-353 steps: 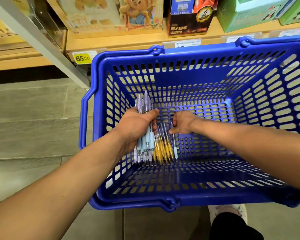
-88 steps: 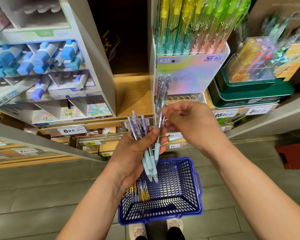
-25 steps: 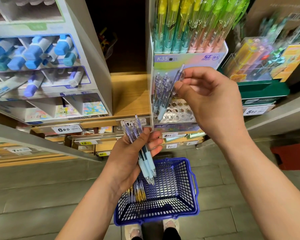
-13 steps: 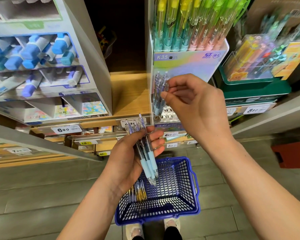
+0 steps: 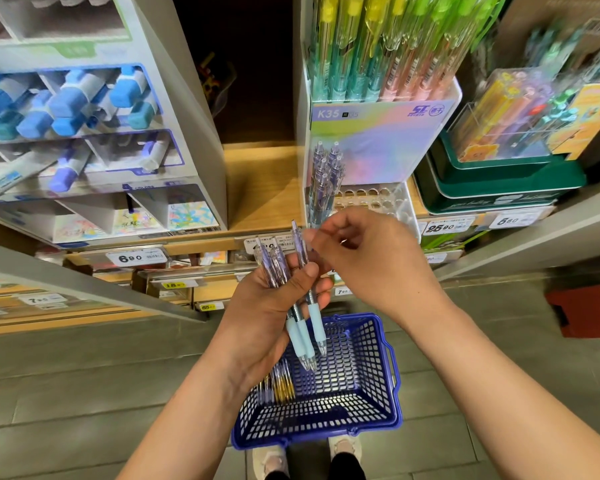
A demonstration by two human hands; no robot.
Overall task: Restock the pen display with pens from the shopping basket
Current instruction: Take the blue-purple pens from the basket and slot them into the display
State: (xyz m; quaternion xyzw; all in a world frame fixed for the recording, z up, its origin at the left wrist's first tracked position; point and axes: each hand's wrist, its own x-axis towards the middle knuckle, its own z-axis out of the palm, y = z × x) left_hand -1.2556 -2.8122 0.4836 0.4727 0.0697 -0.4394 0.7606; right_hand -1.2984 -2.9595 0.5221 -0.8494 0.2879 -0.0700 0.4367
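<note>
Three clear purple pens (image 5: 278, 268) fan out of the left hand (image 5: 274, 306). Its grip is clenched round their barrels, with the thumb across the front. Their pale-blue rubber ends point down over the shopping basket (image 5: 371, 375). The right hand (image 5: 374, 268) is just beside the left, fingers curled, with the thumb tip against the upper barrel of the rightmost pen. Whether that grip has actually pinched the pen I cannot tell. Both hands hang in front of the shelf edge, just below the pen display (image 5: 378, 133).

The display's lower tier is a white hole tray (image 5: 371, 199). A small cluster of standing pens (image 5: 326, 178), purple like those in the hand, is upright at its left end, hard against the left wall. The holes to their right are open as far as the right wall. The upper tier is packed with yellow, green, teal and pink pens (image 5: 378, 46).

Left of the display, a strip of bare wooden shelf (image 5: 257, 181) separates it from a grey display (image 5: 174, 98) of blue-capped items. On the right, a green tray (image 5: 499, 181) stands close against the display's side. The blue basket sits on the floor (image 5: 84, 375) directly under the hands. A few yellow pens (image 5: 283, 388) lie along its left wall, with mesh bottom showing to their right.
</note>
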